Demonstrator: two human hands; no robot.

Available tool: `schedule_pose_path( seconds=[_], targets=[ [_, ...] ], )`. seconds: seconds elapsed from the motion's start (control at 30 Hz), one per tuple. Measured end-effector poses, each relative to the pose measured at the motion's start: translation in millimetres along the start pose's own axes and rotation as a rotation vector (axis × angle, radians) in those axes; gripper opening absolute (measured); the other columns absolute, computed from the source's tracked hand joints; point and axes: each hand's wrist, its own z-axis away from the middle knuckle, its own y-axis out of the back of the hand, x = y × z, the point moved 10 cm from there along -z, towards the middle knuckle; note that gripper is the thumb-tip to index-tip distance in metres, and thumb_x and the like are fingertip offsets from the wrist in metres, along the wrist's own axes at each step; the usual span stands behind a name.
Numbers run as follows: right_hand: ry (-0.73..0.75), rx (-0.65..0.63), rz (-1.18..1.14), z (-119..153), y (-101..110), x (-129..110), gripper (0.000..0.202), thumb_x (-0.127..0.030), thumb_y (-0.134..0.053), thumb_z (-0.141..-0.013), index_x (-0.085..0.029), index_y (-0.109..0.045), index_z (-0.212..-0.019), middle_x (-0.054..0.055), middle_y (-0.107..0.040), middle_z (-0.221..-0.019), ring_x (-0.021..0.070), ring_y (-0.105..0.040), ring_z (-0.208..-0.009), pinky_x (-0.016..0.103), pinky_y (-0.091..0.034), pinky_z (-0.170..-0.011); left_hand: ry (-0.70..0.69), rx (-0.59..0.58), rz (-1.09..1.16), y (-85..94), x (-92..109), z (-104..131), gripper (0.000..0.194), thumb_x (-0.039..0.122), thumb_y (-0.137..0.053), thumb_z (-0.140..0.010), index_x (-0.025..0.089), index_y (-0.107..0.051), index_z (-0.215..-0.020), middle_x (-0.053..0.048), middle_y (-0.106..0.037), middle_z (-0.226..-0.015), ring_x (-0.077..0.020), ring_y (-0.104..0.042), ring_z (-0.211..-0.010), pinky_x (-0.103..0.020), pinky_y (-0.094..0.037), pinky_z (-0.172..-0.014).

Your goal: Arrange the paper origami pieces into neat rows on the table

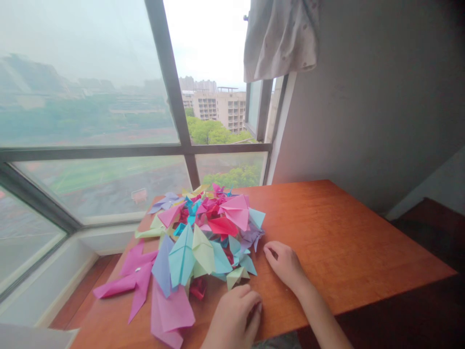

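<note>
I see one left hand, one right hand, one wooden table, one curtain, one magenta pinwheel, and folded papers too jumbled to count.

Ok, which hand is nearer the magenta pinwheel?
Left. The left hand is to the right of the magenta pinwheel and nearer the camera; the right hand is farther right, on the other side of the paper pile.

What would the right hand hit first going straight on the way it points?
The right hand would likely meet the purple folded paper at the right edge of the pile first, though the exact gap is hard to judge.
</note>
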Motion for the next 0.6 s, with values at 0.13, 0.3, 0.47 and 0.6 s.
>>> schedule_pose_path(
  seconds=[0.13, 0.3, 0.47, 0.6],
  targets=[
    [-0.001, -0.001, -0.001, -0.3, -0.3, 0.9, 0.027, -0.028, -0.044, -0.091, -0.021, -0.07, -0.086, 0.006, -0.072, -0.089, 0.0199, -0.066, -0.082, 0.029, -0.048, -0.079, 0.007, -0.008, 0.005, -1.5, -1.4, 0.2, 0.019, 0.005, -0.048, -0.082, 0.02, -0.059, -0.079, -0.002, -0.062, -0.077, -0.0153, -0.057, -0.07, -0.025, -0.035, -0.058],
    [-0.003, 0.002, -0.006, 0.0, -0.8, 2.4, 0.026, -0.028, -0.044, -0.091, -0.022, -0.069, -0.086, 0.005, -0.072, -0.089, 0.0198, -0.066, -0.082, 0.029, -0.048, -0.078, 0.009, -0.016, 0.002, -3.1, -3.1, 0.2, 0.019, 0.005, -0.048, -0.082, 0.021, -0.058, -0.08, -0.002, -0.062, -0.078, -0.0156, -0.057, -0.071, -0.025, -0.035, -0.059],
    [0.003, 0.001, -0.023, -0.1, -1.3, 2.4, 0.026, -0.028, -0.043, -0.091, -0.021, -0.068, -0.086, 0.006, -0.072, -0.089, 0.02, -0.066, -0.082, 0.029, -0.047, -0.078, 0.013, -0.014, 0.009, -2.8, -2.8, 1.0, 0.019, 0.004, -0.049, -0.081, 0.021, -0.058, -0.08, -0.002, -0.061, -0.078, -0.0154, -0.057, -0.07, -0.025, -0.034, -0.059],
    [0.002, 0.0, -0.026, 0.4, -0.6, 1.3, 0.026, -0.028, -0.043, -0.091, -0.021, -0.068, -0.086, 0.005, -0.071, -0.088, 0.0199, -0.065, -0.081, 0.028, -0.047, -0.077, 0.012, -0.01, 0.01, -1.6, -2.6, 0.9, 0.019, 0.005, -0.049, -0.083, 0.021, -0.059, -0.081, -0.002, -0.061, -0.077, -0.0156, -0.057, -0.07, -0.024, -0.034, -0.059]
  ],
)
